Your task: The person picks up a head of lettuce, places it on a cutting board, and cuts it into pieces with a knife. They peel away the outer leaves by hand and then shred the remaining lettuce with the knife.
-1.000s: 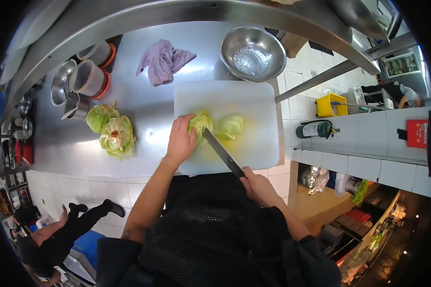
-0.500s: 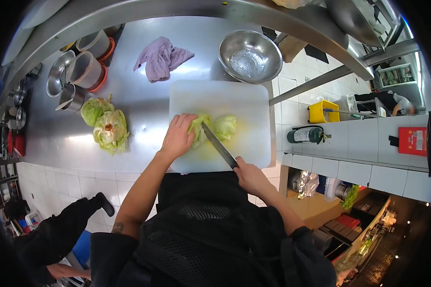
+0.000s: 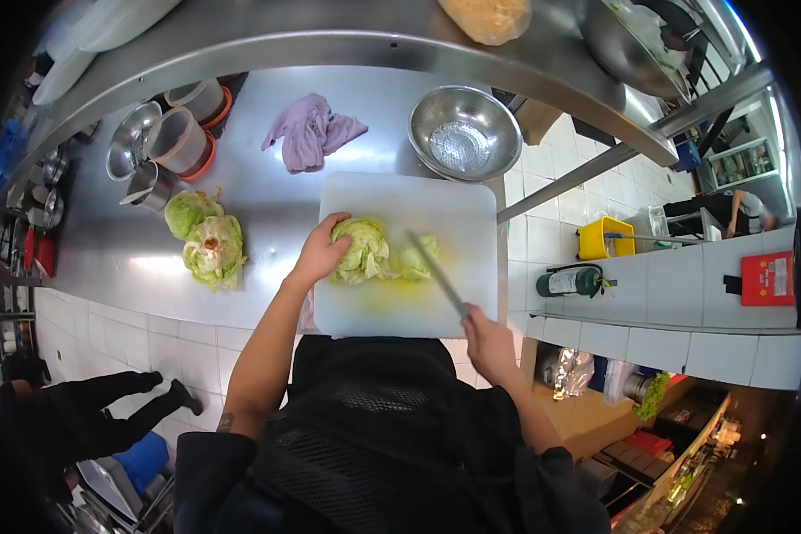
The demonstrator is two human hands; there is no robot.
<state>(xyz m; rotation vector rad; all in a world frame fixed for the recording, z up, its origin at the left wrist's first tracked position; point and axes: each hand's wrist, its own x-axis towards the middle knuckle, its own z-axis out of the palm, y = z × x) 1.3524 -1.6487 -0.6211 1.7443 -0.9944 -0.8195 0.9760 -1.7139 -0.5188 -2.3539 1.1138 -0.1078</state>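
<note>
On the white cutting board [image 3: 400,316], a cut piece of lettuce [image 3: 363,251] rests with its layered inner leaves facing up. My left hand [image 3: 323,251] grips the left side of this piece, thumb lying over its edge. A smaller piece of lettuce [image 3: 418,258] sits just to the right. My right hand [image 3: 491,343] is wrapped round the handle of a long knife [image 3: 440,278], whose blade points up and left above the smaller piece. Two whole heads of lettuce, one pale green [image 3: 190,215] and one with its brown stem end showing [image 3: 214,254], stand left of the board.
Behind the board are a steel bowl [image 3: 465,133] and a crumpled purple cloth [image 3: 310,132]. Plastic tubs [image 3: 178,142] and a steel pot [image 3: 149,185] stand at the far left. A steel shelf edge [image 3: 365,49] crosses overhead. One person in black [image 3: 107,414] is at lower left.
The knife has lifted off the lettuce and moved right. My left hand has shifted to the left side of the lettuce, which now shows its cut inside. The view has tilted upward.
</note>
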